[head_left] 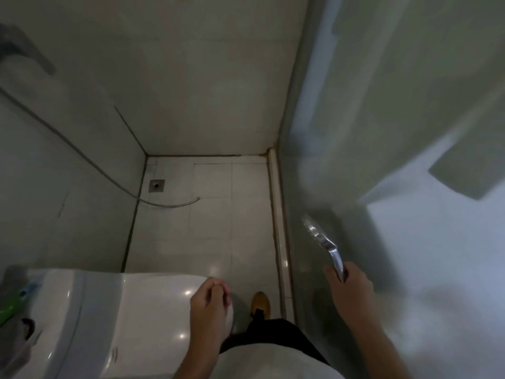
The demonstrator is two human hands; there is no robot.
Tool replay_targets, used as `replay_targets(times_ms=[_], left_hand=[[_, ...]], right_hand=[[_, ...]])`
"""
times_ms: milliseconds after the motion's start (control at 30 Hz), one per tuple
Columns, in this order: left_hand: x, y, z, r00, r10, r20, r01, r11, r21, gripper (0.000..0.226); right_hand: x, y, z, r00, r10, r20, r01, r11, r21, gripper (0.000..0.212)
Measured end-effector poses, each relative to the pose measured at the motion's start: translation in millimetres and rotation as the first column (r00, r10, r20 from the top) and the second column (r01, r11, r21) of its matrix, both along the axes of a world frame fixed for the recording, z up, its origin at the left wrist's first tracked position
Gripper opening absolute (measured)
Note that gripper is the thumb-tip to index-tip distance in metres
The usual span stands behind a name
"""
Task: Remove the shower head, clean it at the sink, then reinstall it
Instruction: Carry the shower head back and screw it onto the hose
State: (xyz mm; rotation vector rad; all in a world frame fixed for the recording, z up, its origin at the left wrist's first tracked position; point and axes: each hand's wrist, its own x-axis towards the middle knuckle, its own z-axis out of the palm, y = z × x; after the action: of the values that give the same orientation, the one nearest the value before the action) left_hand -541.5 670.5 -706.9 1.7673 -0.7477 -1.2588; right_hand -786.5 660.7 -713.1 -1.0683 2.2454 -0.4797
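I count 2 hands in view and 1 shower head, and I place everything against the toilet, which fills the lower left. My right hand is well to the right of the toilet, its grip wrapped tight around the chrome handle of the shower head, with the round face pointing up and away toward the glass partition. My left hand hangs over the front right edge of the toilet lid, fingers loosely curled and holding nothing that I can see. Beyond the toilet, 1 hose runs down along the left wall and lies on the tiled floor with its free end detached from anything. 1 square drain sits in the floor's far left corner, just beyond the hose. 1 tan shoe stands on the floor just right of the toilet, between my 2 hands. At the far left of the toilet tank I see 1 green item, too blurred to identify.
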Motion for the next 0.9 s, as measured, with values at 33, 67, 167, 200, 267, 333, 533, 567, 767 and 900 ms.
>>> replay_targets(times_ms=[33, 67, 167, 200, 267, 333, 533, 567, 767, 900], left_hand=[[-5, -13, -1, 1.000, 0.001, -0.018, -0.001, 1.000, -0.008, 0.038], [-10, -24, -3, 0.999, -0.008, -0.032, 0.007, 1.000, -0.014, 0.039], [-22, -49, -6, 0.998, -0.020, -0.061, 0.020, 1.000, 0.000, 0.037], [-24, -55, -8, 0.998, -0.019, -0.067, 0.020, 1.000, 0.014, 0.035], [-23, -67, -11, 0.997, -0.016, -0.072, 0.018, 0.999, 0.028, 0.033], [-21, -87, -14, 0.997, -0.006, -0.076, 0.008, 1.000, 0.030, 0.035], [-7, -160, -20, 0.997, 0.069, -0.041, -0.068, 0.997, 0.037, 0.034], [-4, -175, -20, 0.996, 0.080, -0.032, -0.078, 0.996, 0.041, 0.034], [48, -268, -43, 0.987, 0.160, -0.004, -0.159, 0.984, 0.083, 0.034], [96, -325, -49, 0.963, 0.265, 0.043, -0.268, 0.957, 0.111, 0.032]], right_hand=[[-2, -13, 0, 1.000, -0.008, 0.014, 0.008, 1.000, 0.002, 0.027], [-3, -24, 1, 1.000, -0.011, 0.020, 0.011, 1.000, 0.004, 0.027], [-7, -55, 5, 0.999, 0.016, 0.029, -0.016, 1.000, -0.004, 0.025], [-7, -62, 5, 0.999, 0.023, 0.037, -0.023, 1.000, -0.002, 0.025], [-6, -73, 5, 0.998, 0.027, 0.058, -0.028, 1.000, 0.001, 0.025], [-5, -88, 4, 0.997, 0.026, 0.071, -0.026, 1.000, -0.008, 0.025], [0, -166, -1, 0.999, 0.021, 0.049, -0.021, 1.000, 0.011, 0.028], [3, -183, -3, 0.999, 0.012, 0.051, -0.012, 1.000, 0.010, 0.030], [40, -306, -33, 0.996, 0.070, 0.063, -0.074, 0.995, 0.069, 0.033], [88, -395, -53, 0.972, 0.067, 0.227, -0.102, 0.984, 0.149, 0.026]])
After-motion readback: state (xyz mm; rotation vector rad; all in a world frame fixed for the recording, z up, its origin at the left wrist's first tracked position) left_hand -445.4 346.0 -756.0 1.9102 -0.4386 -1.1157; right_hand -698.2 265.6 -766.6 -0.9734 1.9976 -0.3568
